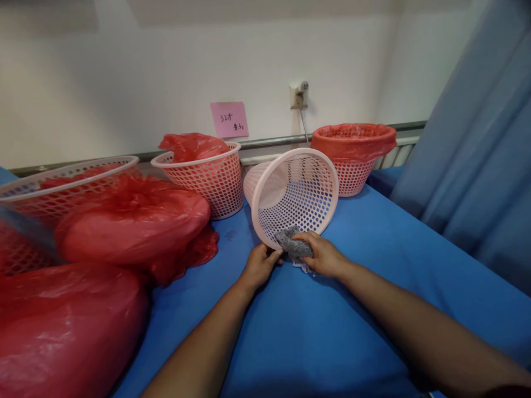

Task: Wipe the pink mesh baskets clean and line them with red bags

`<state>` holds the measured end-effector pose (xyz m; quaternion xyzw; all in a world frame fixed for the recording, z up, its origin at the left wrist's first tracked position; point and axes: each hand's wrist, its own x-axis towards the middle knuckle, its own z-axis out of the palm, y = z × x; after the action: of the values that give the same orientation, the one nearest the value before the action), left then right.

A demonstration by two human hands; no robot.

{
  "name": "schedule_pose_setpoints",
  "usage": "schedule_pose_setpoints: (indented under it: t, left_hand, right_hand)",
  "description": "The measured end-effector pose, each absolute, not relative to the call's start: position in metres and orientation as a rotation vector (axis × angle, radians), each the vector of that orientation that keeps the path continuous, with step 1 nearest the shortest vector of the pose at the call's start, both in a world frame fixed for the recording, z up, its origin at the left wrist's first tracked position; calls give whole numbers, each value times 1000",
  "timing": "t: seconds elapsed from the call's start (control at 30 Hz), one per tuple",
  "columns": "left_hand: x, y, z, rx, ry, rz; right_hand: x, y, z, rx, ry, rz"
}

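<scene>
A pale pink perforated plastic wastebasket (pixel 262 213) lies on its side on a blue-covered surface (pixel 315 337), its mouth facing me. At the lower left of its rim, my left hand (pixel 260 265) grips the edge between thumb and fingers. My right hand (pixel 321 254) is closed around a crumpled grey cloth (pixel 294 243), pressed against the lower rim just right of my left hand. Part of the cloth hangs below the rim. The fingertips under the rim and behind the cloth are partly hidden.
Bulging red plastic bags (pixel 136 221) fill the left. A wastebasket holding a red bag (pixel 207 182) stands behind them, with another basket (pixel 103 166) farther left. A red-lined basket (pixel 352 160) stands right. A pink note (pixel 229 119), a wall socket (pixel 298 97) and a blue curtain (pixel 468 166) are beyond.
</scene>
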<state>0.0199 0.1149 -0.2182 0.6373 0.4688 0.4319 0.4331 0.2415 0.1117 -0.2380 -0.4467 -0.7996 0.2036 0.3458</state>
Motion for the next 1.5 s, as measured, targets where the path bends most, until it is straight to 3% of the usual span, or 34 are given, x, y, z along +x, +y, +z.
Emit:
schedule_pose_setpoints:
  t: [0.2, 0.47, 0.7, 0.8, 1.0, 1.1, 1.33, 1.5]
  left_hand:
    - [11, 116, -209, 1561, 1225, 1205]
    - [23, 114, -227, 1643, 1136, 1054]
    - [12, 116, -212, 1630, 1244, 1175]
    - [13, 114, -210, 1614, 1255, 1200]
    - [16, 118, -219, 1608, 1230, 1143]
    - [16, 119, -219, 1596, 1217, 1104]
    - [1, 121, -205, 1524, 1290, 1287]
    - [14, 118, -219, 1589, 1167, 1128]
  right_hand:
    - [273, 135, -237, -1642, -1873, 325]
    - [235, 107, -239, -1062, -2049, 565]
    - [275, 131, -228, -1697, -1886, 255]
    - [271, 125, -227, -1599, -1960, 289]
    - [230, 105, -242, -978, -2042, 636]
    - [236, 113, -245, -1014, -2009, 624]
    - [273, 132, -238, -1576, -1917, 320]
    - [250, 115, -241, -1247, -2094, 425]
